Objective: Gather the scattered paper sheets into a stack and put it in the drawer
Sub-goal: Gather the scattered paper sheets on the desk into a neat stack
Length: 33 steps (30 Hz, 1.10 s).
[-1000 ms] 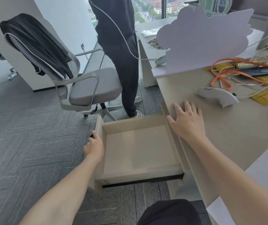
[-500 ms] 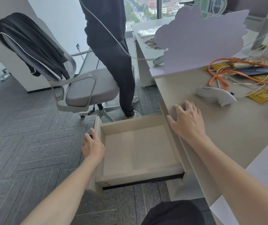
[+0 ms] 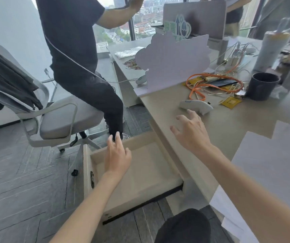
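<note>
The drawer (image 3: pixel 140 174) is pulled out beside the desk (image 3: pixel 228 123); the left hand (image 3: pixel 118 155) is over it, fingers straight, holding nothing; the right hand (image 3: pixel 191 132) is above the desk edge, fingers spread, holding nothing; white paper (image 3: pixel 272 172) lies on the desk at the right, not in the drawer.
</note>
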Motion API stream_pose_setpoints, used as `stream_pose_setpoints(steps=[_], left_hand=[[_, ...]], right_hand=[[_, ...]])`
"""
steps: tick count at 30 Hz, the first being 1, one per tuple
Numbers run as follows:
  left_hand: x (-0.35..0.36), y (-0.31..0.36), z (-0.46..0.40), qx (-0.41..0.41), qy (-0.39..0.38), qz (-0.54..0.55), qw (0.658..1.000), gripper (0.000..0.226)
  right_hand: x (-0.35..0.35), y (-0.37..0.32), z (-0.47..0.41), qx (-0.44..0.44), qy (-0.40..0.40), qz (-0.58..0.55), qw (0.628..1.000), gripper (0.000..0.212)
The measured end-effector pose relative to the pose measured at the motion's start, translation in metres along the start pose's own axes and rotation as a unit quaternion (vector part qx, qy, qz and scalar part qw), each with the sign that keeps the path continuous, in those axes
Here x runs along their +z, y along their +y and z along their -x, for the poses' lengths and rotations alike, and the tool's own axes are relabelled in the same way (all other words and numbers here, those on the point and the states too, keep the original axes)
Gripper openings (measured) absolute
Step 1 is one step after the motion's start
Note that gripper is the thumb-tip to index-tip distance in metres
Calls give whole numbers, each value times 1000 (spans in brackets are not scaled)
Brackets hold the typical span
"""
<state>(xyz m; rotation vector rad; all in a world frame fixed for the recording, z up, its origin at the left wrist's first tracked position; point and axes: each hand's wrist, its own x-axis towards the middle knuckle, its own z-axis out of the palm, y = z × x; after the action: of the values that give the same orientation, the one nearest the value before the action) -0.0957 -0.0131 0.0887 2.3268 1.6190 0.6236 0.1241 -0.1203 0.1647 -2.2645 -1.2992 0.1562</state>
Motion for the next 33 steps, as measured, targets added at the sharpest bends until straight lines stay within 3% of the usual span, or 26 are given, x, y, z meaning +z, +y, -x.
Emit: stream_pose_setpoints(steps=[5,11,18,25,33], left_hand=[[-2,81,25,137,-15,94,986,63],[-20,181,83,268,-62,217,937,54],[-35,262,169,388,-130,281,868,52],[-39,310,253,487,-210,282,799,49],[-16,336,322,555,-315,211,741,53]], right_hand=[[-53,24,59,39,69,8,997,46],[-115,59,148,135,140,33,980,49],[-172,88,277,238,221,65,944,52],[-205,115,411,360,296,73,882,49],[-200,143,499,466,295,96,829,54]])
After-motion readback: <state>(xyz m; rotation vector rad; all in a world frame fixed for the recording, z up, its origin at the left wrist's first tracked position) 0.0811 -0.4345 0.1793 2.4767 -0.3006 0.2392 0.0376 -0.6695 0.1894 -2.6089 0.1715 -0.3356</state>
